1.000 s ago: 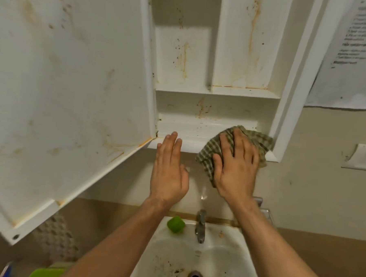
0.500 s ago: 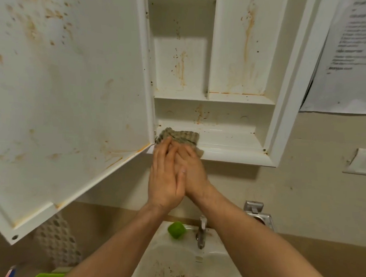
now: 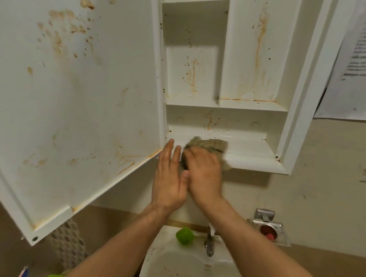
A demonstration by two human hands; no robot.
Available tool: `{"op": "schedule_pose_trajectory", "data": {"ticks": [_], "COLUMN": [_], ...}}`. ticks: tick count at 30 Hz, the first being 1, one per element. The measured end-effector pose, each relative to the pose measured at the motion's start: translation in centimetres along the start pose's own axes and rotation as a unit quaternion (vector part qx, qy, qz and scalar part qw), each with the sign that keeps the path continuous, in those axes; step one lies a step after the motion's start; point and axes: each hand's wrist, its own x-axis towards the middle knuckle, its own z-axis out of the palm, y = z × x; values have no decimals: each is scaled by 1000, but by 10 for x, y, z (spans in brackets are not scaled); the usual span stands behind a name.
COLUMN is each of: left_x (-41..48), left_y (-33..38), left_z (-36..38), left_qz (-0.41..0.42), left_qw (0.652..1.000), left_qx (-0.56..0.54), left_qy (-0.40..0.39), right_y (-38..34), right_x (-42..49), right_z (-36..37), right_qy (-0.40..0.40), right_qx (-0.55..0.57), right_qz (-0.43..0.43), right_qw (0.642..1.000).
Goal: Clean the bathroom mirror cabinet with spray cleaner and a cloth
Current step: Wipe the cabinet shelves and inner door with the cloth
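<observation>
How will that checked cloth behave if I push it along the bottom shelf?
Likely floppy: the cloth bunches in folds under the right hand. Probably light; the bottom shelf looks glossy, so it should slide easily when pressed.
</observation>
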Motion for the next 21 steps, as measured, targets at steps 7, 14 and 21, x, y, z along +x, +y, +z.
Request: {"op": "schedule_pose_trajectory", "data": {"ticks": [7, 14, 21], "left_x": [2, 24, 83], "left_y": [-12, 21, 66], "left_z": [-21, 9, 17], "left_qz": [14, 59, 153], "left_qw": [999, 997, 988], "left_qx": [-8, -13, -4], "left_qy": [-38, -43, -24], "right_y": [0, 110, 109], "right_x": [14, -31, 25], "right_z": [-2, -91, -176], "right_qy": [-113, -58, 51], "right_qx": [-9, -112, -43], "right_qz": [-160, -148, -98], "right_qw": [981, 981, 993]}}
